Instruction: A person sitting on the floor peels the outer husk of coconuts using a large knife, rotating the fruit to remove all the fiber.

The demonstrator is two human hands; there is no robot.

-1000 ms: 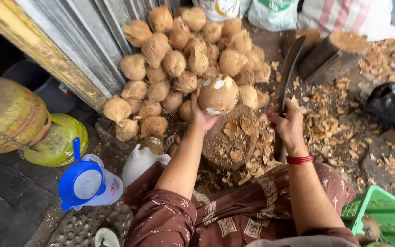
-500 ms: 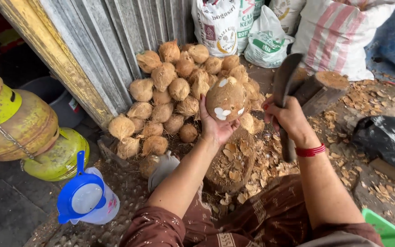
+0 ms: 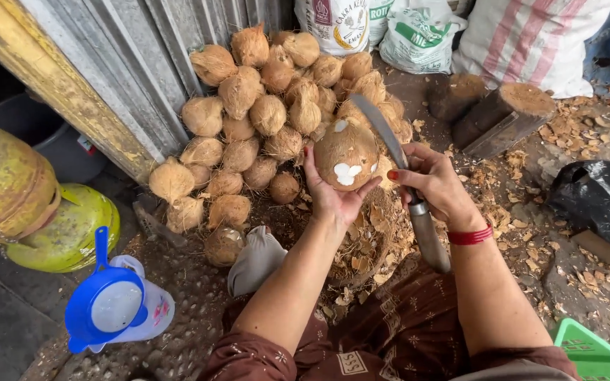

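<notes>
Your left hand (image 3: 333, 197) cups a husked coconut (image 3: 346, 154) from below, fingers curled up around it, holding it above a wooden chopping block (image 3: 368, 240) strewn with husk chips. Your right hand (image 3: 435, 185) is closed around the handle of a long curved knife (image 3: 390, 141), its blade lying against the coconut's right side. Just behind is a pile of coconuts (image 3: 262, 113) against a corrugated metal wall (image 3: 128, 63). A blue jug (image 3: 111, 303) stands to your left.

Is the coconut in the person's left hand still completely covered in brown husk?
No, the coconut held up in the left hand shows bare white patches where the brown husk is cut away.
</notes>
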